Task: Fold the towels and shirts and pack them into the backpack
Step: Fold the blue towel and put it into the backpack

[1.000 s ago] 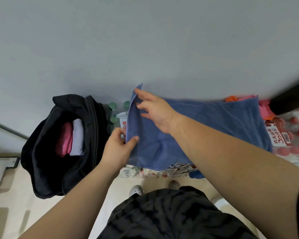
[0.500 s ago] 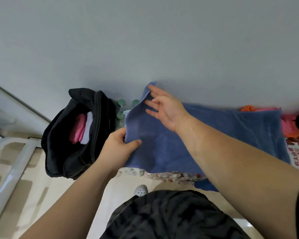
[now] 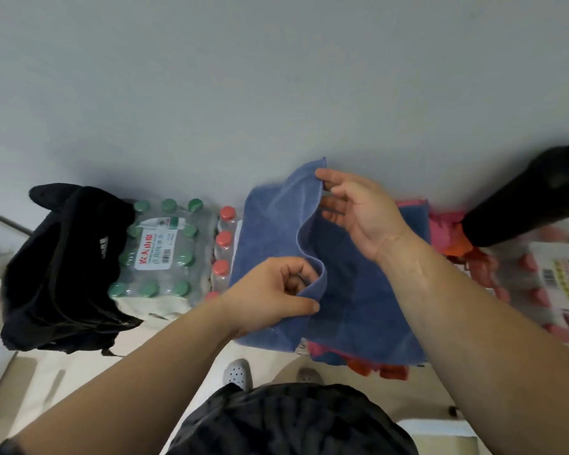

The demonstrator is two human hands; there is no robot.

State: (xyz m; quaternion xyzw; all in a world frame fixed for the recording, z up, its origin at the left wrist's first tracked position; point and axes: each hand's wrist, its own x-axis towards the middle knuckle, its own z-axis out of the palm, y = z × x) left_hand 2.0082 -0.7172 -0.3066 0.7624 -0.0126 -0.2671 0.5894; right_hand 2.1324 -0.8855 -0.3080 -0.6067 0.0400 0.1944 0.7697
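Observation:
A blue towel lies over packs of bottles in front of me, its left part lifted and folded toward the right. My left hand pinches the near end of the raised fold. My right hand holds the far corner of that same fold up near the wall. A black backpack stands at the left, its opening turned away so that its contents are hidden. Pink and orange cloths show past the towel's right edge.
A shrink-wrapped pack of green-capped water bottles sits between the backpack and the towel, with red-capped bottles beside it. More red-capped packs lie at the right. A black object leans at the far right. A grey wall is close behind.
Both hands have lifted the towel's left edge and carried it to the right over the rest of the towel. The view has shifted, uncovering the green-capped bottle pack.

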